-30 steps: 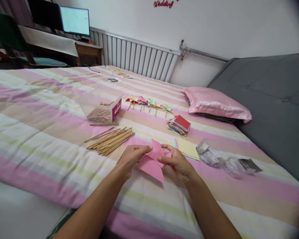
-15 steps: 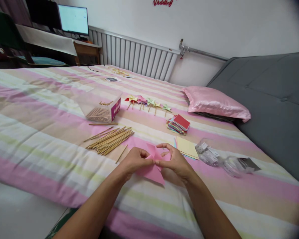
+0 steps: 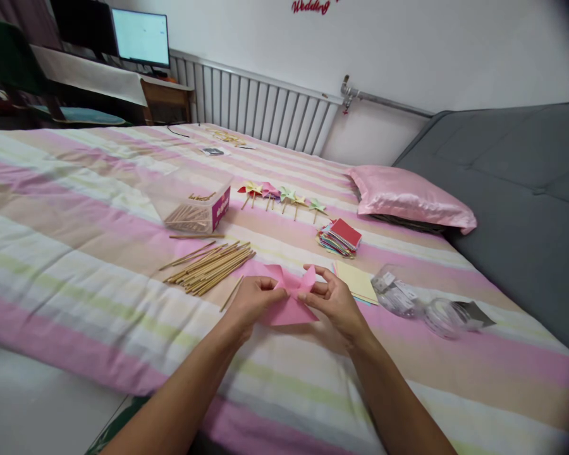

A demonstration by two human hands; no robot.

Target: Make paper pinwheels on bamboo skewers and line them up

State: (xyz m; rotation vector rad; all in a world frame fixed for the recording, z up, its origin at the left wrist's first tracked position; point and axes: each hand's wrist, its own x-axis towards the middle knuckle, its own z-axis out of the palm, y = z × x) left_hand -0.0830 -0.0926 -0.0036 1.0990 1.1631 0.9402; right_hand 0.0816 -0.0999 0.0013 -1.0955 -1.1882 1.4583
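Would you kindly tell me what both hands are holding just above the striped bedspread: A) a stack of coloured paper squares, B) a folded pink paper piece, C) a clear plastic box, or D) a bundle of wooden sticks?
B: the left hand and right hand pinch the folded pink paper piece between them, while the loose wooden sticks lie apart on the striped bedspread.

The red cursive word on the far white wall is cut off at the top. The small dark flat thing far away on the striped bed is too tiny to tell.
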